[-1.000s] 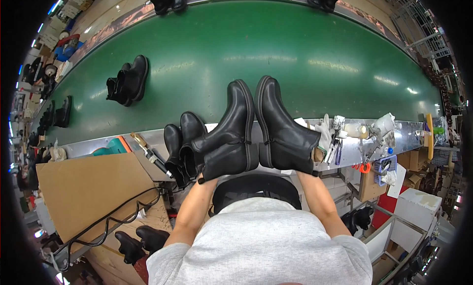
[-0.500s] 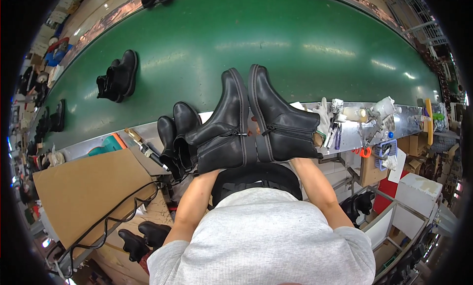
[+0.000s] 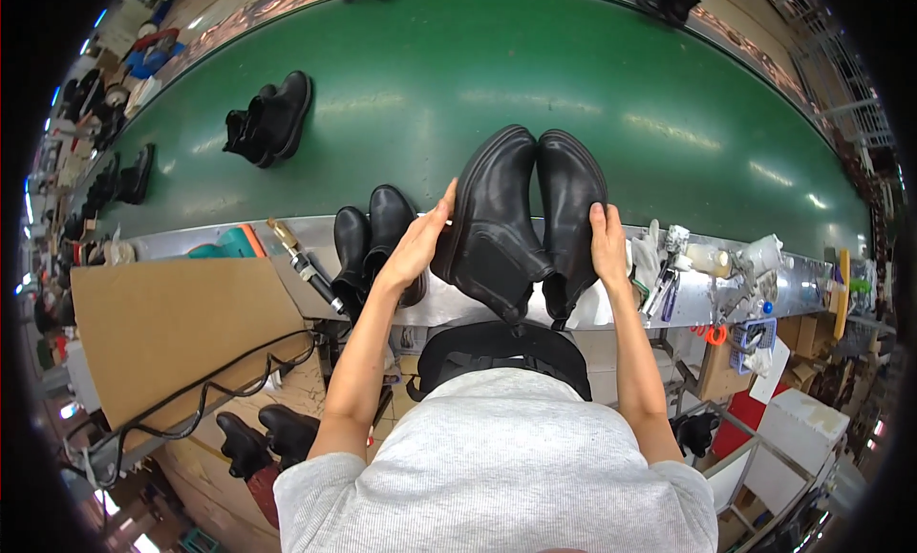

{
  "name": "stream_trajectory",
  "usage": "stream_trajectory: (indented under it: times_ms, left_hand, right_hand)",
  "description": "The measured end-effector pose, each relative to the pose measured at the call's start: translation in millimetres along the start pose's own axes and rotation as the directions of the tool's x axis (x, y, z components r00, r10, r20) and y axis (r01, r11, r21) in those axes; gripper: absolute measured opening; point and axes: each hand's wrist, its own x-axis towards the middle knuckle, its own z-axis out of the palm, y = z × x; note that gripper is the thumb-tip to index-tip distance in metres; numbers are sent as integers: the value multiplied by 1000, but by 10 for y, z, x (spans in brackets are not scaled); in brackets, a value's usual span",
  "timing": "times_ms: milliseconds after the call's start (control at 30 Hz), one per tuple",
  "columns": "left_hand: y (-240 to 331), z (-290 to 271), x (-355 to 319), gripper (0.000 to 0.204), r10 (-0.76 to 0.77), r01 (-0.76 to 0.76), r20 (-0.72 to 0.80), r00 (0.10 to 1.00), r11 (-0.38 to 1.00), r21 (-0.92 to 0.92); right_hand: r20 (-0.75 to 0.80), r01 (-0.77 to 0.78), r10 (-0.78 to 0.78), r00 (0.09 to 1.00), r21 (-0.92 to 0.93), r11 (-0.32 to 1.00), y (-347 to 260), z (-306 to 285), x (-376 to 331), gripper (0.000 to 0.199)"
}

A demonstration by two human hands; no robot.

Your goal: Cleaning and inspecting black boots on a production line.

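I hold a pair of black ankle boots (image 3: 523,223) pressed side by side, toes pointing away toward the green conveyor belt (image 3: 458,95). My left hand (image 3: 420,243) is flat against the left boot's side. On the outer side of the right boot rests my right hand (image 3: 606,243). The pair hangs over the metal ledge (image 3: 239,243) at the belt's near edge. Another black pair (image 3: 373,238) stands on that ledge just left of my left hand.
A black pair of boots (image 3: 270,120) rides the belt at the left. A brown cardboard sheet (image 3: 181,329) with a black cable lies lower left, a metal tool (image 3: 304,265) beside it. Bottles, brushes and rags (image 3: 712,262) crowd the ledge at right. More boots (image 3: 258,438) sit below.
The boots have been turned from lying sideways with soles up to toes pointing away, and my hands now clasp their outer sides instead of holding them from beneath.
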Motion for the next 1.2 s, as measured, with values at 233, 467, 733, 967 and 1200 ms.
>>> stream_trajectory:
  times_ms: [233, 467, 733, 967, 1200]
  left_hand:
    - [42, 153, 39, 90, -119, 112, 7, 993, 912, -394]
    - [-103, 197, 304, 39, -398, 240, 51, 916, 441, -865]
    - [-51, 257, 335, 37, -480, 248, 34, 877, 390, -887]
    - [-213, 298, 92, 36, -269, 205, 81, 960, 472, -857]
    - [-735, 92, -379, 60, -507, 414, -322, 800, 854, -316]
  right_hand:
    - [615, -611, 178, 768, 619, 494, -325, 28, 160, 43]
    - [593, -621, 186, 784, 735, 274, -608, 150, 179, 42]
    - [624, -664, 237, 745, 727, 174, -542, 177, 184, 39]
    - [637, -665, 241, 732, 745, 50, -481, 174, 139, 37]
    - [650, -644, 209, 730, 758, -109, -340, 116, 19, 39]
